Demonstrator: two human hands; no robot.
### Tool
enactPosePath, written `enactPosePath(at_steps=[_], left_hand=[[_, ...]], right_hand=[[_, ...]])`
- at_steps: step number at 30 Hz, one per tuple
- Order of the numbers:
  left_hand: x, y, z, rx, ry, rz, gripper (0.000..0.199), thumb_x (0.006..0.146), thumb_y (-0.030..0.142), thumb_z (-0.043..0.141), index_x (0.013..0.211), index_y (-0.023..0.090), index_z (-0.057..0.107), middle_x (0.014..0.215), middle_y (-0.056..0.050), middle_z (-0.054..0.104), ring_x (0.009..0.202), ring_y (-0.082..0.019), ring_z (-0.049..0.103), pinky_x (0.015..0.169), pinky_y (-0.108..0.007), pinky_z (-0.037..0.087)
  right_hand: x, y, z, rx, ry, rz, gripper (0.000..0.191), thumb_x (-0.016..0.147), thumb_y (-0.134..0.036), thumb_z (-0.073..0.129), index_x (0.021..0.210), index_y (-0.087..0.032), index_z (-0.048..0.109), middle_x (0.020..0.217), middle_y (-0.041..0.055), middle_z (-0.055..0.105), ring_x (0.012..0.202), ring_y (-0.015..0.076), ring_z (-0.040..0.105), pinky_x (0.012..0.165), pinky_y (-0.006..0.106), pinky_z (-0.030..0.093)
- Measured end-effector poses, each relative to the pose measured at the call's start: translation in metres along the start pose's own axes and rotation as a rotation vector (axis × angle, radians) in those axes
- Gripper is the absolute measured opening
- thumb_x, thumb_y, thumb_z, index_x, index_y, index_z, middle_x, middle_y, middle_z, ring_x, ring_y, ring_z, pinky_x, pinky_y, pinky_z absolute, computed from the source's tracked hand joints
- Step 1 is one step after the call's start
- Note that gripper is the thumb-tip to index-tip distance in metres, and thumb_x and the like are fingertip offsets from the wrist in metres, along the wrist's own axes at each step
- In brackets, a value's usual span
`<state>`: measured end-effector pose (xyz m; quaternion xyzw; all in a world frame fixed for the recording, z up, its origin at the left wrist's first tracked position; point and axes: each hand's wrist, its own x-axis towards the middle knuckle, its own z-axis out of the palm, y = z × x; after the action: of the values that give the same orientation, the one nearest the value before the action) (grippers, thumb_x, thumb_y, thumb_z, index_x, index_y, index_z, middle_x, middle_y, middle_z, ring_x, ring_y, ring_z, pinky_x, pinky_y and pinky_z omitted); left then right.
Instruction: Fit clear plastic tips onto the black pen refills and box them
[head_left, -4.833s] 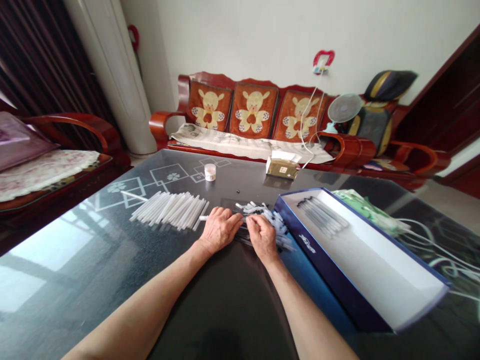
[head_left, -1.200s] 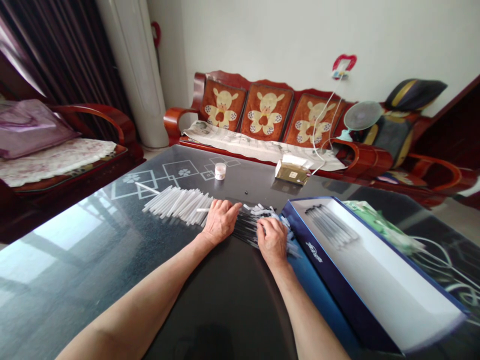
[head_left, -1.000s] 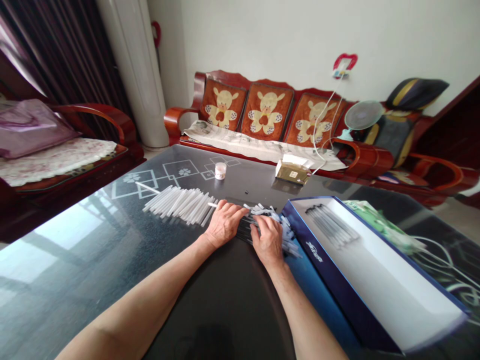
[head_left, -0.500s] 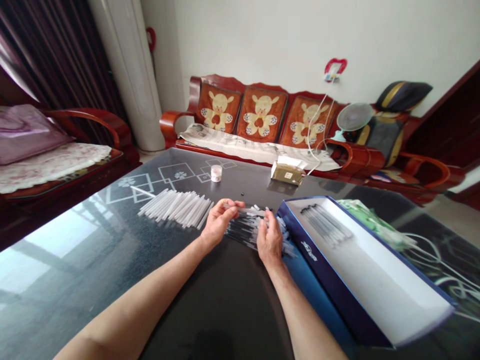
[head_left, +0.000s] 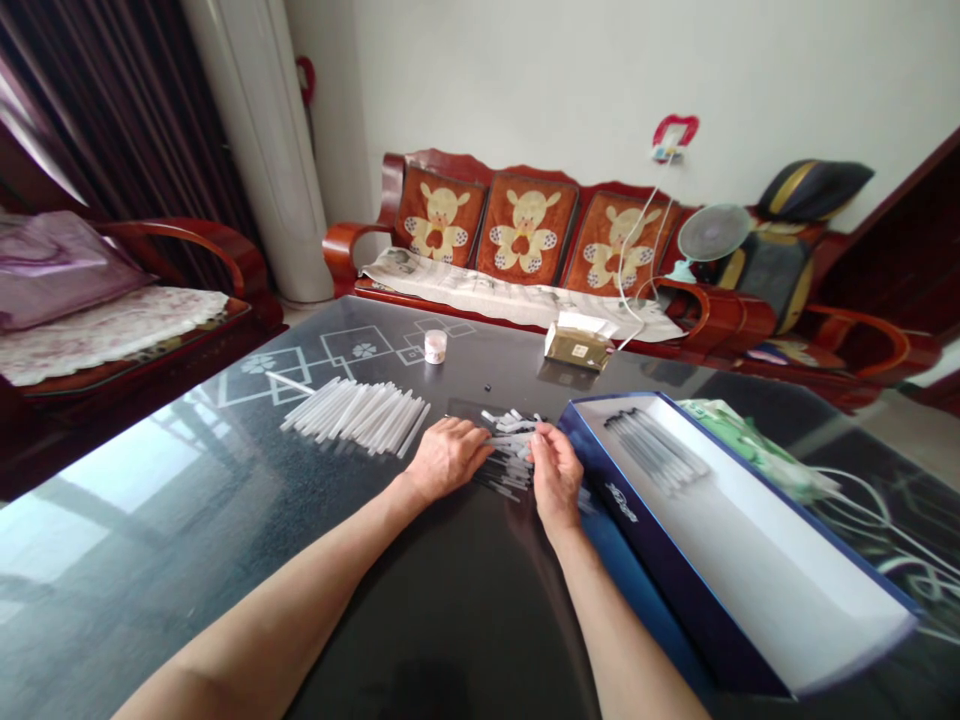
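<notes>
Pale tube (head_left: 511, 440) between the fingers (head_left: 550, 437)

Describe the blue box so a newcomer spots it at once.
Find the dark table in front of the wooden sofa. Just right of the right hand sits a long blue box, open-topped and white inside. Unlike the smaller tissue box farther back, it has white lettering on its side and a row of dark-tipped tubes inside.
</notes>
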<state>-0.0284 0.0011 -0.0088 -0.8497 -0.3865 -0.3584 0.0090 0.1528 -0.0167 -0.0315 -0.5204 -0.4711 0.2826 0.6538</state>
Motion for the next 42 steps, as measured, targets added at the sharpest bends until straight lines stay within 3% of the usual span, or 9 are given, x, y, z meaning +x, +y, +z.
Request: enactPosePath(at_steps=[6,11,17,22,28,34,36,39,42], left_hand=[[-0.004,0.014,0.009,0.15,0.0,-0.022,0.033,0.096,0.038,0.042,0.08,0.017,0.062,0.07,-0.003,0.061,0.065,-0.013,0.059,0.059,-0.023,0.042],[-0.006,0.014,0.013,0.19,0.048,-0.031,0.027,0.095,0.035,0.046,0.08,0.018,0.061,0.076,-0.005,0.061,0.072,-0.015,0.059,0.066,-0.025,0.045],[-0.006,0.018,0.014,0.19,0.033,-0.05,0.024,0.096,0.031,0.044,0.087,0.018,0.062,0.081,-0.006,0.061,0.077,-0.017,0.058,0.07,-0.027,0.048],[-0.006,0.018,0.016,0.108,0.001,-0.062,0.029,0.098,0.033,0.04,0.085,0.018,0.062,0.075,-0.004,0.06,0.071,-0.014,0.058,0.067,-0.024,0.047],[-0.001,0.018,0.011,-0.218,-0.03,-0.132,0.032,0.095,0.033,0.043,0.077,0.017,0.063,0.07,-0.004,0.062,0.063,-0.012,0.059,0.061,-0.022,0.045],[0.008,0.016,-0.003,-0.93,-0.414,-0.472,0.042,0.088,0.049,0.048,0.066,0.015,0.059,0.055,0.0,0.058,0.044,-0.009,0.052,0.044,-0.02,0.04],[0.009,0.018,-0.002,-0.938,-0.388,-0.498,0.04,0.088,0.047,0.048,0.067,0.015,0.06,0.055,0.001,0.058,0.043,-0.009,0.051,0.044,-0.02,0.039],[0.006,0.023,0.005,-0.705,-0.237,-0.456,0.03,0.087,0.036,0.051,0.07,0.016,0.064,0.054,0.002,0.058,0.046,-0.009,0.053,0.049,-0.02,0.039],[0.002,0.029,0.013,-0.477,-0.124,-0.419,0.021,0.086,0.03,0.054,0.076,0.018,0.069,0.056,0.001,0.061,0.053,-0.011,0.057,0.055,-0.021,0.039]], right_hand=[[-0.007,-0.002,0.011,0.126,-0.125,0.082,0.034,0.076,-0.048,0.066,0.097,-0.02,0.065,0.087,0.0046,0.07,0.075,0.0197,0.066,0.061,0.032,0.053],[-0.011,-0.001,0.019,0.195,-0.156,0.217,0.033,0.076,-0.051,0.065,0.09,-0.021,0.065,0.08,0.0046,0.071,0.07,0.0194,0.065,0.052,0.029,0.049],[-0.016,-0.006,0.025,0.328,-0.085,0.396,0.036,0.066,-0.049,0.076,0.084,-0.02,0.065,0.077,0.0027,0.071,0.068,0.0188,0.066,0.052,0.027,0.047],[-0.013,-0.006,0.025,0.34,-0.076,0.341,0.036,0.069,-0.049,0.073,0.088,-0.02,0.068,0.085,0.0045,0.074,0.073,0.02,0.068,0.06,0.031,0.051],[-0.004,-0.001,0.013,0.17,-0.193,0.114,0.031,0.078,-0.048,0.065,0.095,-0.022,0.069,0.092,0.0057,0.074,0.081,0.0222,0.068,0.07,0.038,0.054],[0.0,-0.003,0.006,0.177,-0.362,0.078,0.029,0.083,-0.048,0.059,0.096,-0.024,0.065,0.095,0.0057,0.073,0.078,0.0212,0.067,0.074,0.042,0.054],[-0.002,-0.005,0.01,0.24,-0.351,0.13,0.031,0.082,-0.049,0.059,0.099,-0.024,0.064,0.096,0.0061,0.072,0.078,0.0214,0.067,0.072,0.042,0.055],[-0.005,-0.008,0.017,0.365,-0.239,0.253,0.034,0.076,-0.048,0.066,0.099,-0.023,0.062,0.094,0.0042,0.072,0.077,0.0199,0.066,0.068,0.038,0.055],[-0.01,-0.01,0.023,0.428,-0.146,0.351,0.03,0.069,-0.044,0.074,0.085,-0.021,0.063,0.084,0.0009,0.07,0.071,0.016,0.064,0.064,0.032,0.053]])
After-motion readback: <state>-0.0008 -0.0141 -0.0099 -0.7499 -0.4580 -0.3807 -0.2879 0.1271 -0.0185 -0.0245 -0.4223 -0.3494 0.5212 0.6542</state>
